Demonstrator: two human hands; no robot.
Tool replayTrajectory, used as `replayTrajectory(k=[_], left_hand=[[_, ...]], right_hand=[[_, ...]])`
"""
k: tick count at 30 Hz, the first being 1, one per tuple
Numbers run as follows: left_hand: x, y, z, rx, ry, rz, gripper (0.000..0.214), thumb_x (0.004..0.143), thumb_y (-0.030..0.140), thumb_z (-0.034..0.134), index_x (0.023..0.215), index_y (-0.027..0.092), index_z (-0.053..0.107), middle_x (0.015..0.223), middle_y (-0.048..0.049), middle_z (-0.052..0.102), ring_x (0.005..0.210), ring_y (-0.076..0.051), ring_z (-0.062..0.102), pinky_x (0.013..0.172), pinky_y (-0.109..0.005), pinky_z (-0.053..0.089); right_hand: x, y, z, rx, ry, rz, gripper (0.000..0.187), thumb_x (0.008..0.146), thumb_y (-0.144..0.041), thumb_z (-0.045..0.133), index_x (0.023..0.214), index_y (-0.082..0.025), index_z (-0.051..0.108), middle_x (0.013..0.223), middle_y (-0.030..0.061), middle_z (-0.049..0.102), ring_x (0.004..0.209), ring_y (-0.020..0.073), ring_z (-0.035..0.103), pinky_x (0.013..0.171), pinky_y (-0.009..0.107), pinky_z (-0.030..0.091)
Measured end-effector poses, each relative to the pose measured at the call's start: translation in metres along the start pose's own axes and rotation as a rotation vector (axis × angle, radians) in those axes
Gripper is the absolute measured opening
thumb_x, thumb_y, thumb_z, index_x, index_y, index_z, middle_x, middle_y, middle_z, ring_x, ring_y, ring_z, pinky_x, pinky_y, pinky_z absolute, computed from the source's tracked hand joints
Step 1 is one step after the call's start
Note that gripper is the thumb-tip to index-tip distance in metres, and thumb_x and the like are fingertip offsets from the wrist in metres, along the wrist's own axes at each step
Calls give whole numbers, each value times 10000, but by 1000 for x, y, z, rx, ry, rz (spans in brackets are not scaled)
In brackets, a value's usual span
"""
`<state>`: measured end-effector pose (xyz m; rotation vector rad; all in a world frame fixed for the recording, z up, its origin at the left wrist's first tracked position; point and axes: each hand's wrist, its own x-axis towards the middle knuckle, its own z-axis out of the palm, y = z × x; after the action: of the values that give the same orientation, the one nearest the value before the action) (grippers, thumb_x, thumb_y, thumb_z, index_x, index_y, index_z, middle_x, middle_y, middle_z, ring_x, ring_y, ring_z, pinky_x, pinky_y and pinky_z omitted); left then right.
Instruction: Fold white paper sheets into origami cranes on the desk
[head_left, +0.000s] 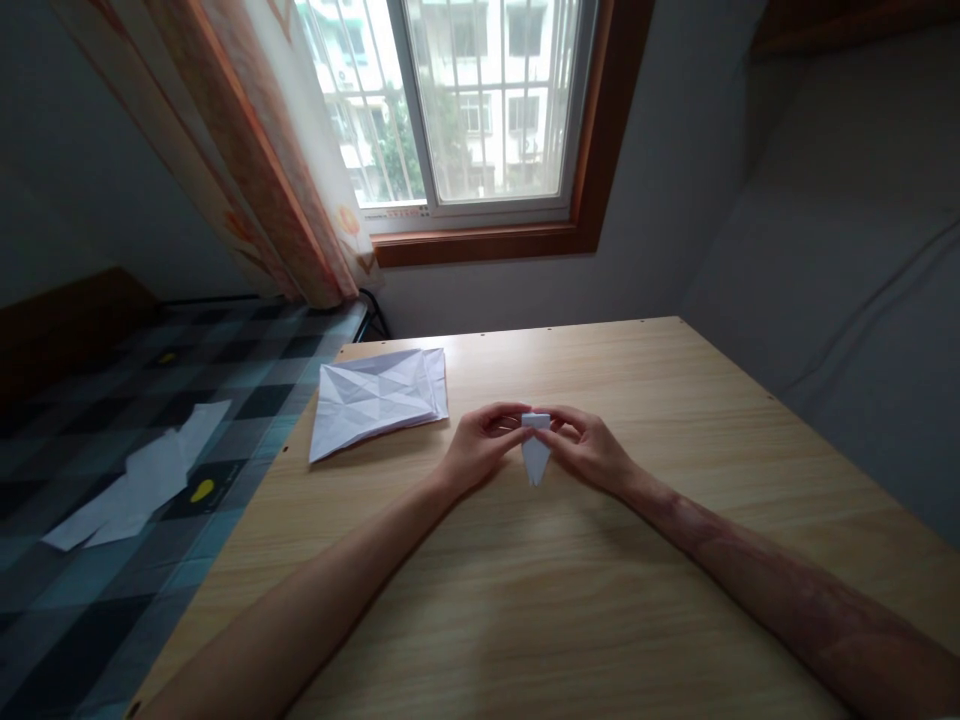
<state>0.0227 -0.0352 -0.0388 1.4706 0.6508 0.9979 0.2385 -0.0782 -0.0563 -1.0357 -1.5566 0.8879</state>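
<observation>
Between my two hands is a small piece of folded white paper, with a flat band across its top and a tapering part below that ends in a split point. My left hand pinches its left edge, thumb in front and fingers behind. On the other side my right hand grips the right edge in the same way. The paper is held over the wooden table; whether its tip touches the surface I cannot tell. My fingers hide parts of its upper sides.
Creased white sheets lie stacked at the table's far left. Left of the table is a bed with a checked cover, with white paper strips on it. A window and a curtain are beyond, and a wall stands at right.
</observation>
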Motion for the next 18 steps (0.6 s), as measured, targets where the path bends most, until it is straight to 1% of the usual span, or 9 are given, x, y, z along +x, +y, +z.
replayTrajectory(k=[4, 7, 9, 11, 13, 15, 16, 18], left_hand=[[0, 3, -1, 102, 10, 81, 336, 866, 441, 910, 1052, 168, 849, 1092, -97, 754, 977, -205, 752, 874, -323, 642], [1, 5, -1, 161, 14, 130, 306, 884, 451, 892, 1001, 172, 843, 1070, -84, 701, 971, -188, 717, 875, -310, 627], [1, 6, -1, 206, 20, 145, 310, 892, 460, 883, 958, 166, 814, 1058, -79, 703, 978, -184, 701, 892, -305, 609], [1, 6, -1, 231, 11, 121, 331, 908, 478, 865, 941, 161, 776, 1020, -72, 726, 964, -183, 699, 875, -292, 590], [1, 5, 0, 209, 3, 71, 356, 920, 498, 850, 950, 161, 739, 941, -53, 744, 895, -174, 702, 805, -270, 566], [0, 4, 0, 159, 23, 36, 374, 915, 508, 852, 954, 166, 705, 854, -27, 737, 803, -157, 692, 724, -249, 534], [0, 4, 0, 137, 35, 29, 381, 909, 509, 858, 952, 169, 691, 822, -15, 729, 769, -150, 686, 697, -244, 522], [0, 4, 0, 108, 51, 22, 394, 896, 513, 869, 947, 176, 672, 787, 0, 715, 728, -143, 683, 666, -241, 520]], right_hand=[[0, -1, 1, 5, 32, -4, 301, 964, -505, 805, 1152, -275, 852, 1027, 71, 769, 927, 245, 680, 792, 363, 624], [0, -6, 0, -41, 29, -54, 266, 982, -514, 786, 1065, -274, 865, 934, 64, 726, 884, 241, 654, 734, 350, 595], [0, -10, -1, -104, 40, -114, 255, 999, -507, 770, 1008, -272, 868, 886, 59, 685, 854, 234, 632, 749, 358, 581], [0, -12, -1, -142, 74, -153, 245, 1003, -497, 770, 969, -273, 862, 913, 69, 671, 900, 246, 632, 793, 373, 585], [-1, -12, 1, -118, 101, -140, 232, 985, -498, 789, 956, -274, 844, 1006, 94, 682, 998, 273, 640, 779, 373, 600], [-2, -9, 3, -77, 88, -89, 230, 962, -506, 808, 963, -277, 822, 1062, 106, 692, 1052, 289, 641, 716, 353, 609], [-2, -7, 4, -57, 70, -60, 233, 953, -509, 814, 965, -276, 814, 1059, 103, 701, 1047, 286, 648, 698, 344, 610], [-2, -4, 4, -25, 39, -11, 244, 942, -512, 819, 966, -269, 808, 1017, 84, 725, 1014, 274, 669, 723, 346, 618]])
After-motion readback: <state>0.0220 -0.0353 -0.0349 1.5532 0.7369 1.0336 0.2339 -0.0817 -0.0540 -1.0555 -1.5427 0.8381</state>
